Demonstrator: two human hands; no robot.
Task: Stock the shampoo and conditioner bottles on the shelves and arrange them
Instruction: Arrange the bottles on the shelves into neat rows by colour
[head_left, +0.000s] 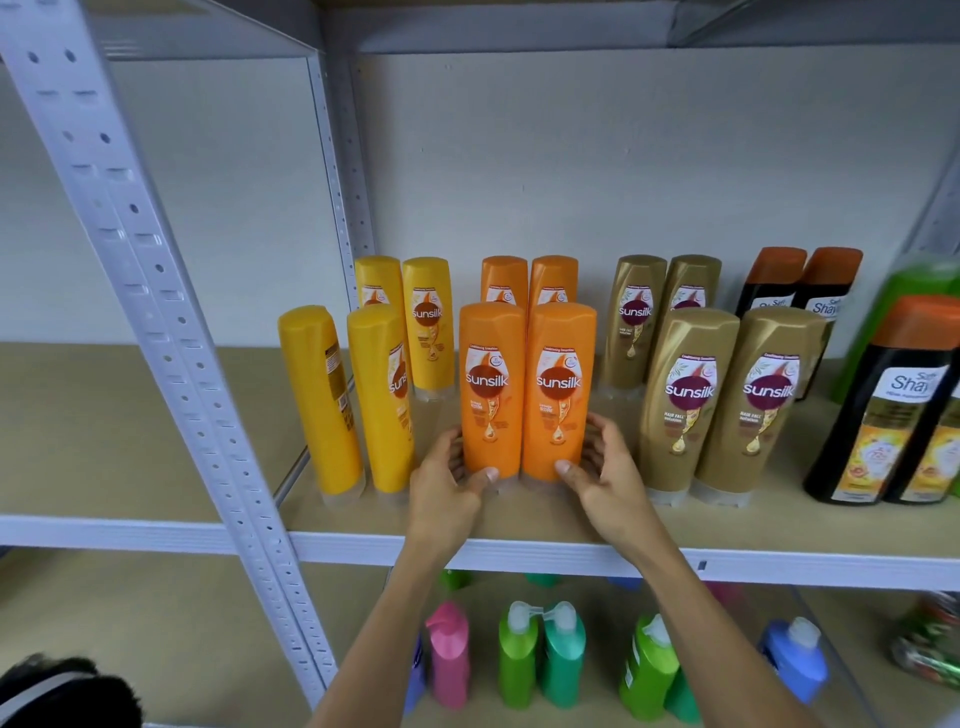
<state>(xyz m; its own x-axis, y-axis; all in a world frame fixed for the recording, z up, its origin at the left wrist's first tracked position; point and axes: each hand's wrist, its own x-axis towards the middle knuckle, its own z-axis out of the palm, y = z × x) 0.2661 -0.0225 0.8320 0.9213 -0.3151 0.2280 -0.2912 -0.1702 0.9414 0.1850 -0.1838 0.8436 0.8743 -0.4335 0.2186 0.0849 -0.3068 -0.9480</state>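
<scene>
Your left hand (447, 480) cups the left side of the left orange Sunsilk bottle (491, 389), thumb on its lower front. Your right hand (605, 467) does the same on the right orange Sunsilk bottle (560, 389). The two stand upright and touching, near the front edge of the shelf (519, 525), between yellow Sunsilk bottles (379, 400) and gold Sunsilk bottles (685, 400).

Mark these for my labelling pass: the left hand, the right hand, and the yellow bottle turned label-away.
left hand (447, 483): head view, back of the hand.
right hand (605, 470): head view, back of the hand.
yellow bottle (317, 395): head view, mid body.
</scene>
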